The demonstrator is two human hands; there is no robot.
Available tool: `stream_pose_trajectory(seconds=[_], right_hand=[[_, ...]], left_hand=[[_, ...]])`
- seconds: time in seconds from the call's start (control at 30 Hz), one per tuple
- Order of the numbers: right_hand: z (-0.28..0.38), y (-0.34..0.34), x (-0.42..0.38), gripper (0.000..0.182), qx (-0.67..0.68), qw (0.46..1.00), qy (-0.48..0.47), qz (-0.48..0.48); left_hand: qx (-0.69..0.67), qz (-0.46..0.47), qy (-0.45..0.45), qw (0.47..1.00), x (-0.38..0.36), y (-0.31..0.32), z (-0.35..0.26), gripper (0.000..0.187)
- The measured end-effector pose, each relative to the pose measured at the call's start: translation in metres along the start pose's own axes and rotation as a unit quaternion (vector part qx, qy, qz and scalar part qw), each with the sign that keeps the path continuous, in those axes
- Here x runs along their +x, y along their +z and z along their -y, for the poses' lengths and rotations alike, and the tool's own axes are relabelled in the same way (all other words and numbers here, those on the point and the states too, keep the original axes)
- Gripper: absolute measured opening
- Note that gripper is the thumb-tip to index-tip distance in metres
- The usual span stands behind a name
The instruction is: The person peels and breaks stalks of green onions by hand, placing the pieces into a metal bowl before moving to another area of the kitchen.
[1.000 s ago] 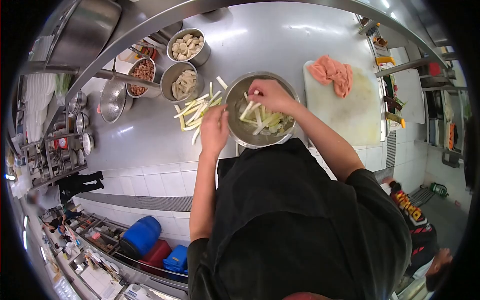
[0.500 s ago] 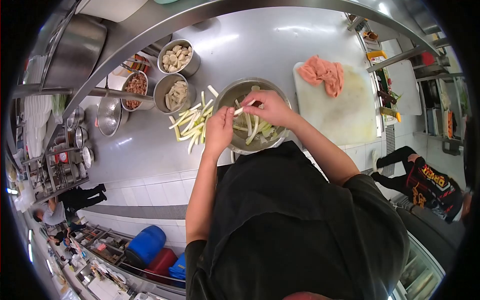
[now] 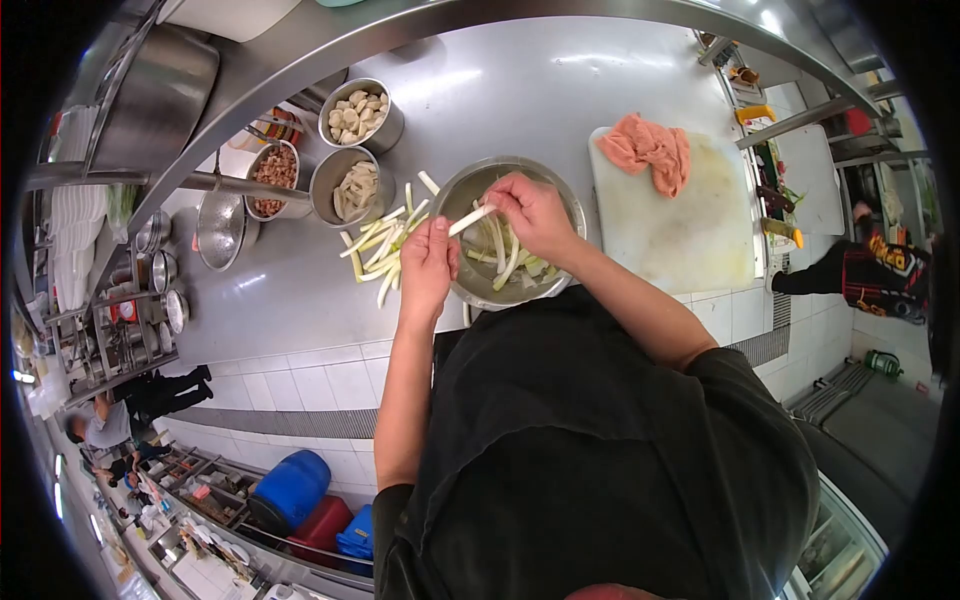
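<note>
A pale white stalk (image 3: 471, 220), perhaps a scallion or celery piece, is stretched between my two hands above a steel bowl (image 3: 570, 215). My left hand (image 3: 429, 262) pinches its lower left end. The fingers of my right hand (image 3: 535, 215) are closed on its upper right end. Inside the bowl lie longer pale stalks (image 3: 507, 262) and some green pieces. Left of the bowl, a loose pile of cut green-white stalks (image 3: 378, 250) rests on the steel counter, partly behind my left hand.
Steel pots hold pale chunks (image 3: 357, 116), whitish slices (image 3: 355, 190) and diced pinkish pieces (image 3: 275, 175). A strainer (image 3: 222, 232) sits farther left. On the right, a pink cloth (image 3: 648, 152) lies on a white cutting board (image 3: 690, 235). A metal rail (image 3: 330, 55) arches overhead; another person (image 3: 860, 280) is at right.
My hands have moved slightly apart, and more of the stalk shows between them. The person at right has moved farther up in the view.
</note>
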State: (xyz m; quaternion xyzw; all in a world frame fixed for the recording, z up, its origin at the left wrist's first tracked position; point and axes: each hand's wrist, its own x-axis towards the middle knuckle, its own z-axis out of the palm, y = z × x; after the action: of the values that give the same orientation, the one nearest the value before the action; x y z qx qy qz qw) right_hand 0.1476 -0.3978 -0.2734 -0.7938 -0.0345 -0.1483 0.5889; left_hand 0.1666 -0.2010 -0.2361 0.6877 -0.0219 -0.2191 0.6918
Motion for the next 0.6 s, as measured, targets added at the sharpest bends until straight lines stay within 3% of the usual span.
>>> stream_pose_trajectory(seconds=[0.07,0.2,0.27,0.3,0.33,0.37,0.4,0.47,0.5,0.57,0.6], right_hand=[[-0.007,0.006,-0.001,0.01,0.047,0.997,0.032,-0.054],[-0.017,0.01,-0.005,0.01,0.104,0.989,0.094,-0.041],[-0.026,-0.003,0.005,0.013,0.192,0.943,0.247,-0.113],[-0.027,-0.013,0.009,0.013,0.193,0.943,0.248,-0.112],[-0.028,-0.025,0.013,0.018,-0.018,0.98,0.197,-0.031],[-0.029,-0.031,0.013,0.023,-0.227,0.963,0.137,0.051],[-0.028,-0.03,0.008,0.023,-0.227,0.962,0.14,0.051],[-0.029,-0.029,0.005,0.028,-0.371,0.92,0.029,0.12],[-0.034,-0.022,0.004,0.028,-0.371,0.92,0.027,0.12],[-0.047,0.002,-0.001,0.028,-0.315,0.921,0.042,0.224],[-0.052,0.012,-0.005,0.028,-0.295,0.919,0.048,0.259]], left_hand=[[-0.015,-0.006,-0.006,1.0,-0.003,-0.004,0.008,0.031],[-0.013,-0.021,-0.022,0.999,-0.011,-0.02,0.033,0.03],[-0.094,-0.097,-0.014,0.991,-0.014,-0.043,0.047,0.029],[-0.094,-0.098,-0.015,0.991,-0.016,-0.056,0.05,0.029],[-0.07,-0.133,0.009,0.989,-0.017,-0.07,0.052,0.029],[-0.046,-0.166,0.031,0.985,-0.017,-0.085,0.056,0.029],[-0.045,-0.165,0.028,0.985,-0.016,-0.1,0.067,0.029],[0.059,-0.231,0.062,0.969,-0.004,-0.13,0.094,0.026],[0.059,-0.232,0.064,0.969,0.003,-0.142,0.107,0.026],[0.388,-0.233,0.059,0.89,0.013,-0.158,0.126,0.024],[0.412,-0.211,0.037,0.885,0.012,-0.154,0.12,0.026]])
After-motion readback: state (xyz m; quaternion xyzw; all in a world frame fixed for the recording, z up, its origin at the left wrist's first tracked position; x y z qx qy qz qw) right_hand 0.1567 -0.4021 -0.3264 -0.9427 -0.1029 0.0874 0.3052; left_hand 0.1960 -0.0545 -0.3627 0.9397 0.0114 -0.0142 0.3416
